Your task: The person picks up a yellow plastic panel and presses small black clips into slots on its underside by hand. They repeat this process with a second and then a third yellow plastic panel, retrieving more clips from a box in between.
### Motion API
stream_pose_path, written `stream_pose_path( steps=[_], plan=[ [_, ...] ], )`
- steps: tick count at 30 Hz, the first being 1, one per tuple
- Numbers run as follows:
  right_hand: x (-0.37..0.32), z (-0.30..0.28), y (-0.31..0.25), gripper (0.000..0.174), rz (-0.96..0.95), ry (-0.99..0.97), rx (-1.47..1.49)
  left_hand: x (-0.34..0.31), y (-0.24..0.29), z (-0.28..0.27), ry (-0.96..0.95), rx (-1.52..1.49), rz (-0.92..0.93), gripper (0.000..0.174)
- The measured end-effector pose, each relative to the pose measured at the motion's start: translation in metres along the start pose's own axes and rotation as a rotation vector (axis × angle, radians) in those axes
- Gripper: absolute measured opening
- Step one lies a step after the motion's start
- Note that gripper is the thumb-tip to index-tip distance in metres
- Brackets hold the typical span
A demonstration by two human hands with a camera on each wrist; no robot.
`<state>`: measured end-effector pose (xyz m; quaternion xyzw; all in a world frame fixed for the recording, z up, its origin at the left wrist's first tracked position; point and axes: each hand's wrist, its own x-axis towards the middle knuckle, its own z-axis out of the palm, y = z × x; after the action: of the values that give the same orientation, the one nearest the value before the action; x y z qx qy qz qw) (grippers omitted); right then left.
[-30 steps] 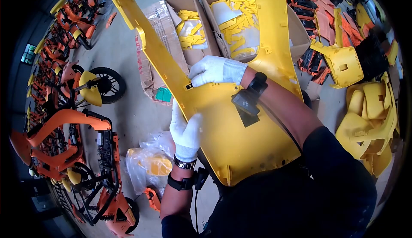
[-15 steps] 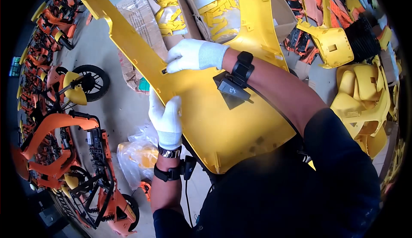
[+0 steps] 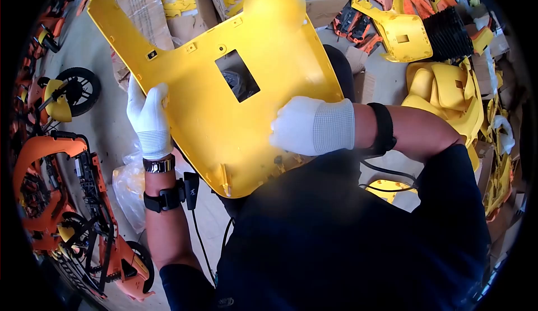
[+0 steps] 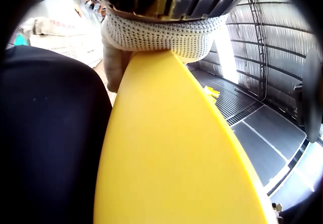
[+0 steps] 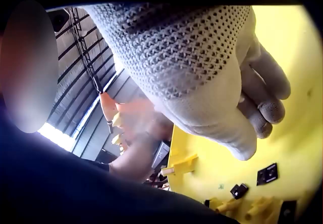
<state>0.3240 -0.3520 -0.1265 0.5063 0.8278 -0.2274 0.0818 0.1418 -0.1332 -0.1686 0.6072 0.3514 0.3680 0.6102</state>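
A large yellow plastic body panel [image 3: 207,109] with a rectangular cutout lies over the person's lap. My left hand [image 3: 150,117], in a white knit glove, grips its left edge, thumb on the inner face. In the left wrist view the panel's smooth outer side [image 4: 166,143] runs out from under that hand. My right hand [image 3: 305,125], gloved alike, is over the panel's lower right part, fingers loosely bent with nothing visible between them. Below its fingertips, small black metal clips [image 5: 267,174] lie loose on the panel. Another dark clip [image 3: 151,55] sits at the panel's left arm.
Cardboard boxes [image 3: 325,0] of yellow parts stand ahead. More yellow panels [image 3: 443,89] are piled at the right, beside a black ribbed stack [image 3: 448,35]. Orange bike frames [image 3: 50,148] and a wheel [image 3: 78,91] line the left. A plastic-wrapped part [image 3: 129,182] lies on the floor.
My right hand has left the panel's upper left edge and come down to its lower right, uncovering the cutout. My left hand stays on the left edge. The head view has shifted right.
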Motion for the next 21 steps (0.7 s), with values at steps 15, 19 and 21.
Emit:
stream_pose_path(
  steps=[15, 19, 21],
  plan=[
    [0.004, 0.042, -0.019, 0.015, 0.010, 0.172, 0.171, 0.001, -0.005, -0.006, -0.023, -0.008, -0.009, 0.056],
    [0.000, 0.015, -0.010, 0.014, 0.021, 0.190, 0.270, -0.001, 0.001, 0.005, -0.044, -0.135, -0.012, 0.055],
    [-0.009, -0.006, 0.003, 0.014, 0.003, 0.315, 0.417, 0.000, 0.001, 0.011, -0.095, -0.153, -0.025, 0.056]
  ],
)
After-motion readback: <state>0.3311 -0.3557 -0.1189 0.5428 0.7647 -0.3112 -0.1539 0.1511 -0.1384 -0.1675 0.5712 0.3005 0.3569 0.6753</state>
